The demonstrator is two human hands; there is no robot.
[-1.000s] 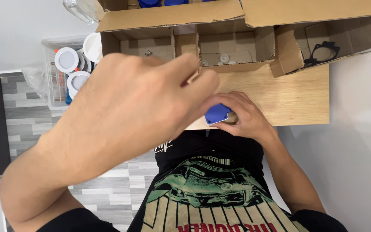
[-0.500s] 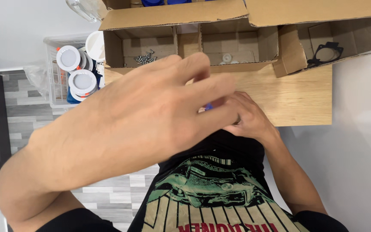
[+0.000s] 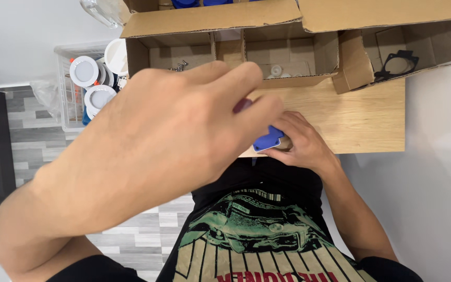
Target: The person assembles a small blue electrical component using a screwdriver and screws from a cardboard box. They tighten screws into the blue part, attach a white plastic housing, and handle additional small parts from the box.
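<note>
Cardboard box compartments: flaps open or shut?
Open. The cardboard box has its flaps folded back, so small screws and a black gasket show inside.

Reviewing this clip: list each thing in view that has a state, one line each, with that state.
Blue part: gripped in the right hand at the table edge.
Left hand: raised near the camera, fingers curled; whether it holds anything is unclear.
Cardboard box: open, flaps out.
Screws: loose in the left compartment.
Black gasket: lying in the right box.
White round lights: stacked in the wire basket.
</note>
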